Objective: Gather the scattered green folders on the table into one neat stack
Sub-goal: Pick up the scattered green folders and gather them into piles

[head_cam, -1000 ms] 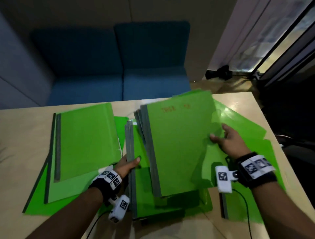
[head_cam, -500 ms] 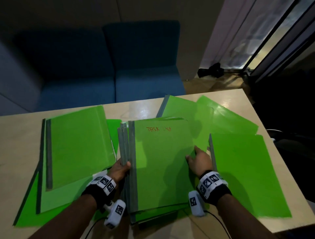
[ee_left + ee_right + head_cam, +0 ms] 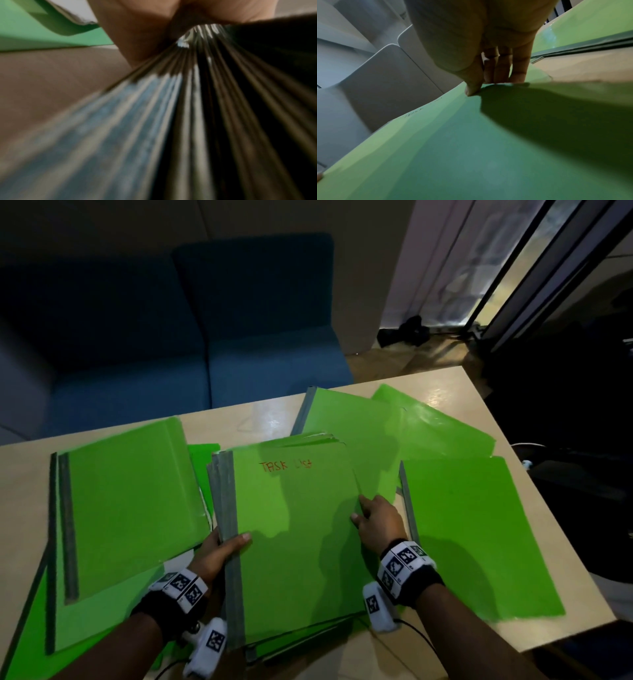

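Observation:
A stack of green folders [image 3: 294, 542] with grey spines lies in the middle of the table, and the top one carries red writing. My left hand [image 3: 226, 546] grips its spine side, thumb on the top cover and fingers underneath. In the left wrist view the blurred spines [image 3: 197, 108] fan out from my palm [image 3: 145, 33]. My right hand [image 3: 370, 518] holds the stack's right edge. In the right wrist view its thumb [image 3: 472, 90] presses on the top cover [image 3: 471, 148] while the fingers drop behind the edge.
More green folders lie loose: an overlapping pile at the left [image 3: 130, 508], one at the right [image 3: 479, 535], and two fanned at the back right [image 3: 349, 422]. Bare table [image 3: 20, 491] shows at the left. A blue sofa [image 3: 171, 354] stands beyond the far edge.
The stack was raised and tilted a second ago; it now lies flat and nearer to me. My right hand slid from the far right edge to the near right edge.

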Available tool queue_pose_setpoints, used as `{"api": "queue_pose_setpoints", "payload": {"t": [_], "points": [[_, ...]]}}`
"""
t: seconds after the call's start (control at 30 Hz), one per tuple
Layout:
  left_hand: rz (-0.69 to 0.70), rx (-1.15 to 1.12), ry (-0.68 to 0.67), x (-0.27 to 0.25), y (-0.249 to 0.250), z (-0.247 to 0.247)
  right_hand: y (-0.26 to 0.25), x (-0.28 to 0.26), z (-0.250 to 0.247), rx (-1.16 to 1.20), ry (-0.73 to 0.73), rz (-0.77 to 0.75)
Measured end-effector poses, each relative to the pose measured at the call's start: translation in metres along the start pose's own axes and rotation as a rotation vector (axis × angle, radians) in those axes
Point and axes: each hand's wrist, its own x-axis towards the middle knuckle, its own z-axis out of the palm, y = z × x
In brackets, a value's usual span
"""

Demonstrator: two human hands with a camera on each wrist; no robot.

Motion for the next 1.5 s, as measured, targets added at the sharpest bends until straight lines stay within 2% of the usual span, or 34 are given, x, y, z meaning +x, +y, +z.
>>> {"api": "queue_pose_setpoints", "payload": {"t": [0.07, 0.13, 0.23, 0.4, 0.5, 0.67, 0.77, 0.93, 1.07, 1.1, 1.17, 1.23, 1.37, 1.5], "points": [[0.024, 0.014, 0.016, -0.005, 0.002, -0.002, 0.006, 0.004, -0.004, 0.058, -0.020, -0.031], [0.038, 0.022, 0.028, -0.006, 0.002, -0.007, 0.015, 0.012, -0.010, 0.094, 0.051, -0.006], [0.023, 0.030, 0.031, -0.004, 0.001, -0.013, 0.019, 0.029, -0.017, 0.136, 0.226, 0.186], [0.021, 0.056, 0.012, -0.001, 0.001, -0.011, -0.010, 0.056, -0.027, 0.248, 0.211, 0.457], [0.010, 0.083, 0.017, 0.001, -0.001, -0.015, -0.010, 0.071, -0.027, 0.324, 0.255, 0.536], [0.005, 0.090, 0.023, 0.007, -0.006, -0.022, 0.007, 0.082, -0.036, 0.557, 0.337, 0.457], [0.004, 0.073, 0.025, 0.008, -0.009, -0.022, 0.003, 0.078, -0.041, 0.677, 0.365, 0.322], [-0.013, 0.091, 0.047, 0.010, -0.015, -0.023, -0.002, 0.067, -0.091, 0.870, 0.605, 0.065], [-0.030, 0.131, 0.042, 0.014, -0.018, -0.028, 0.048, 0.051, -0.162, 0.892, 0.857, -0.090], [-0.024, 0.147, 0.044, 0.014, -0.018, -0.028, 0.069, 0.045, -0.178, 0.866, 0.893, -0.100], [-0.028, 0.172, 0.045, 0.013, -0.018, -0.027, 0.117, 0.029, -0.199, 0.789, 0.865, -0.019], [-0.037, 0.197, 0.049, 0.014, -0.018, -0.029, 0.167, 0.013, -0.195, 0.761, 0.770, 0.110], [-0.055, 0.244, 0.039, 0.019, -0.019, -0.032, 0.238, -0.019, -0.145, 0.790, 0.654, 0.337], [-0.042, 0.215, 0.054, 0.016, -0.019, -0.029, 0.261, -0.032, -0.107, 0.578, 0.573, 0.502]]}}
